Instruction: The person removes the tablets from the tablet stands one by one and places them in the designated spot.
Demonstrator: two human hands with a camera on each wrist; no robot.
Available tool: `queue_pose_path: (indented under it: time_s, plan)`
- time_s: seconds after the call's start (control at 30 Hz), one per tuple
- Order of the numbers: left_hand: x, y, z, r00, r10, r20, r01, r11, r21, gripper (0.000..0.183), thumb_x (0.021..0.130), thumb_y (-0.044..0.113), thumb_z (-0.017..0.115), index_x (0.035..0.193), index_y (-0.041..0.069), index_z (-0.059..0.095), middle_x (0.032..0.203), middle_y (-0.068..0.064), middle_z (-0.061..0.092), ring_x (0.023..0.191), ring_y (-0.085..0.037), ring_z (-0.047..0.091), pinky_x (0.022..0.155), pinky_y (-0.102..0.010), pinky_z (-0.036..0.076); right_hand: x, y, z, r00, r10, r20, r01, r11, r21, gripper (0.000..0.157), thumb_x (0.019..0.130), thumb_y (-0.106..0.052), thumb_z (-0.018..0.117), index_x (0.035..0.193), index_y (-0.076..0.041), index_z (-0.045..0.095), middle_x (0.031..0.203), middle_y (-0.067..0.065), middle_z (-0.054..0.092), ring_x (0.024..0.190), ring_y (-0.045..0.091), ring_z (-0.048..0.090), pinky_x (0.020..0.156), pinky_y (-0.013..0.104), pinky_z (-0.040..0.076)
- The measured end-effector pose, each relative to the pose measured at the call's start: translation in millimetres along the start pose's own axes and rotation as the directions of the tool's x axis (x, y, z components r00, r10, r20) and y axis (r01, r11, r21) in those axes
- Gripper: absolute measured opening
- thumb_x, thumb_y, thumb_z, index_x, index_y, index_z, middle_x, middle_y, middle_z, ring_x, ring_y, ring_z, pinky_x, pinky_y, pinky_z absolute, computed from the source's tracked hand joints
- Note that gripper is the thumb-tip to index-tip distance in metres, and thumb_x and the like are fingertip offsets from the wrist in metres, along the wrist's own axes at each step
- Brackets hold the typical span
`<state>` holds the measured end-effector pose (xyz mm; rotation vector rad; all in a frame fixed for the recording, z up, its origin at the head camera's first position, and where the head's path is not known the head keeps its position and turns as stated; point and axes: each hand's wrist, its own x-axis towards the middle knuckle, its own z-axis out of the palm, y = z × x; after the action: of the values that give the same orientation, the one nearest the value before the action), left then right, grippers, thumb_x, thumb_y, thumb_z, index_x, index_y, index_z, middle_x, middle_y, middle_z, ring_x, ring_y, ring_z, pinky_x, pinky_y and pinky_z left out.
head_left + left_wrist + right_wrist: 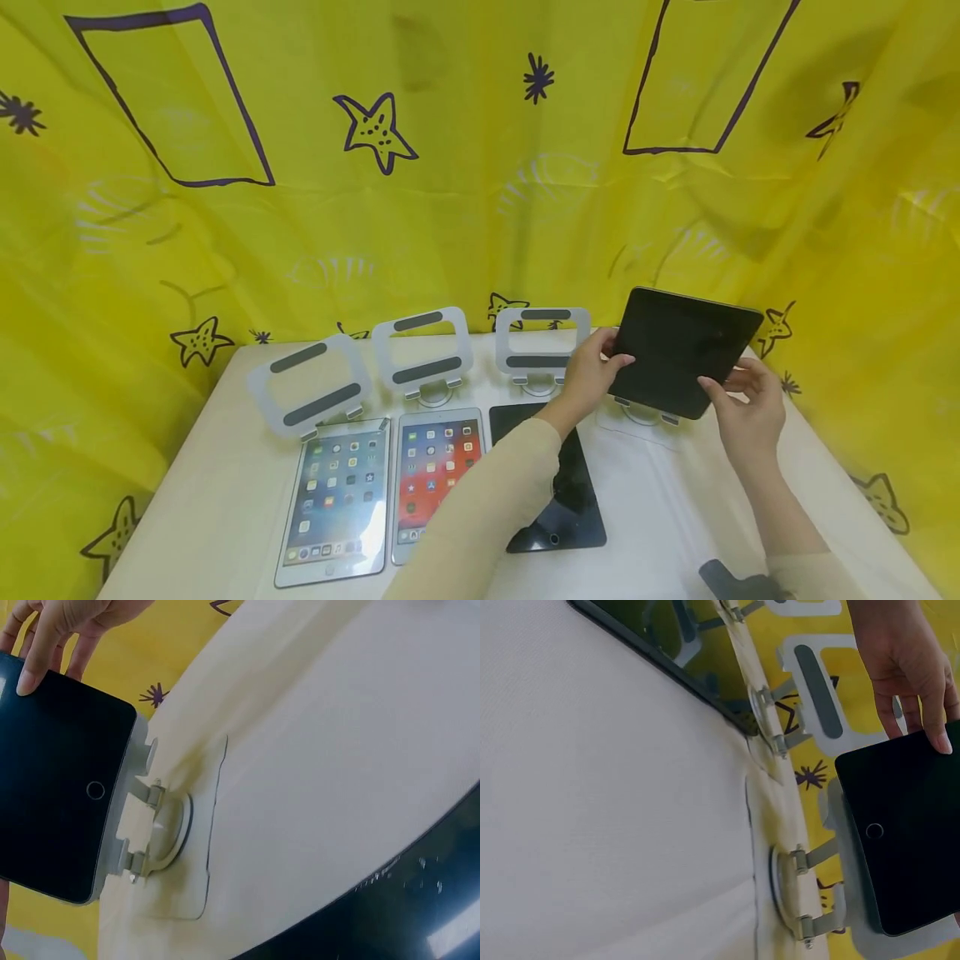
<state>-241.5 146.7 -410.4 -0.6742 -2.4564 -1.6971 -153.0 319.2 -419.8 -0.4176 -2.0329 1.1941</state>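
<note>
A black tablet is tilted, held between both hands at the right of the head view, its dark screen facing me. My left hand pinches its left edge, thumb on the front. At the right edge, my right hand grips with the thumb near the lower corner and fingers behind. Behind the tablet is a tablet stand, mostly hidden by it; its hinged arms and round base show below. The tablet's home button is on the side nearest the stand's lower clips.
Three more stands, left, middle and right, line the back of the white table. Before them lie two lit tablets and a black one, partly under my left arm. A yellow curtain hangs behind.
</note>
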Motion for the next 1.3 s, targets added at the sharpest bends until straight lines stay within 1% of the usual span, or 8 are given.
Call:
queue_pose_path:
  time_s: [0.2, 0.37, 0.5, 0.6, 0.77, 0.87, 1.07, 1.3]
  plan:
    - [0.2, 2.5, -13.7, 0.997, 0.074, -0.01, -0.074, 0.997, 0.001, 0.031, 0.084, 0.016, 0.069, 0.112, 0.006, 0.059, 0.093, -0.006, 0.063, 0.085, -0.011, 0.056, 0.072, -0.009, 0.048, 5, -15, -0.3, 0.998, -0.053, 0.031, 0.054, 0.999, -0.006, 0.048, 0.078, 0.001, 0.074, 0.119, -0.009, 0.051, 0.088, -0.025, 0.048, 0.077, -0.008, 0.049, 0.069, -0.001, 0.041]
    - [-2.1, 4.9, -20.8, 0.994, 0.102, -0.042, -0.099, 0.993, 0.068, 0.031, 0.084, 0.019, 0.07, 0.111, 0.008, 0.058, 0.089, -0.005, 0.064, 0.083, -0.012, 0.059, 0.069, -0.008, 0.046, 6, -29, -1.8, 0.995, -0.072, 0.064, 0.073, 0.997, -0.027, 0.048, 0.078, 0.002, 0.073, 0.119, -0.003, 0.049, 0.09, -0.024, 0.047, 0.076, -0.008, 0.049, 0.068, -0.001, 0.041]
    - [-6.4, 6.7, -28.3, 0.996, 0.093, -0.01, -0.091, 0.989, 0.115, 0.031, 0.085, 0.022, 0.069, 0.111, 0.01, 0.056, 0.091, -0.004, 0.065, 0.083, -0.012, 0.061, 0.07, -0.011, 0.045, 5, -37, -4.2, 0.994, -0.053, 0.093, 0.059, 0.997, -0.059, 0.046, 0.08, -0.002, 0.073, 0.118, -0.003, 0.049, 0.09, -0.024, 0.046, 0.076, -0.009, 0.049, 0.066, -0.001, 0.041]
    - [-10.8, 7.4, -33.2, 0.997, 0.078, 0.019, -0.079, 0.99, 0.114, 0.032, 0.086, 0.024, 0.068, 0.113, 0.011, 0.054, 0.093, -0.004, 0.064, 0.084, -0.013, 0.061, 0.071, -0.012, 0.046, 4, -43, -5.1, 0.994, -0.024, 0.108, 0.033, 0.996, -0.081, 0.045, 0.08, -0.006, 0.074, 0.118, -0.003, 0.05, 0.089, -0.025, 0.047, 0.076, -0.01, 0.048, 0.068, 0.0, 0.041]
    - [-20.8, 4.9, -42.0, 0.998, 0.039, 0.045, -0.041, 0.998, 0.052, 0.034, 0.087, 0.021, 0.068, 0.115, 0.01, 0.053, 0.093, -0.006, 0.061, 0.085, -0.015, 0.06, 0.07, -0.014, 0.046, -1, -51, -4.5, 0.987, 0.029, 0.158, -0.014, 0.995, -0.094, 0.045, 0.079, -0.008, 0.075, 0.118, -0.003, 0.052, 0.084, -0.021, 0.049, 0.075, -0.008, 0.049, 0.073, 0.004, 0.039]
    - [-27.1, 4.1, -48.8, 0.998, 0.012, 0.066, -0.013, 1.0, 0.004, 0.036, 0.087, 0.02, 0.068, 0.118, 0.009, 0.052, 0.094, -0.006, 0.059, 0.085, -0.013, 0.058, 0.069, -0.015, 0.045, -4, -54, -4.9, 0.98, 0.025, 0.198, -0.005, 0.995, -0.099, 0.047, 0.079, -0.007, 0.075, 0.118, -0.003, 0.051, 0.084, -0.019, 0.049, 0.075, -0.008, 0.049, 0.072, 0.002, 0.039]
    - [-39.3, 1.4, -61.6, 0.997, -0.002, 0.079, 0.006, 0.998, -0.055, 0.034, 0.087, 0.018, 0.069, 0.116, 0.008, 0.052, 0.089, -0.005, 0.056, 0.079, -0.01, 0.053, 0.069, -0.015, 0.045, -9, -60, -5.1, 0.953, -0.001, 0.304, 0.036, 0.994, -0.108, 0.047, 0.08, -0.01, 0.075, 0.119, -0.002, 0.05, 0.082, -0.019, 0.051, 0.073, -0.004, 0.049, 0.063, 0.005, 0.044]
    - [-53.7, -3.5, -71.4, 0.994, -0.06, 0.093, 0.071, 0.991, -0.116, 0.034, 0.087, 0.018, 0.068, 0.116, 0.008, 0.054, 0.088, -0.003, 0.054, 0.078, -0.008, 0.049, 0.072, -0.017, 0.045, -12, -65, -5.0, 0.902, 0.031, 0.431, 0.004, 0.997, -0.082, 0.046, 0.083, -0.012, 0.073, 0.119, -0.001, 0.048, 0.082, -0.013, 0.054, 0.068, 0.001, 0.053, 0.061, 0.012, 0.051]
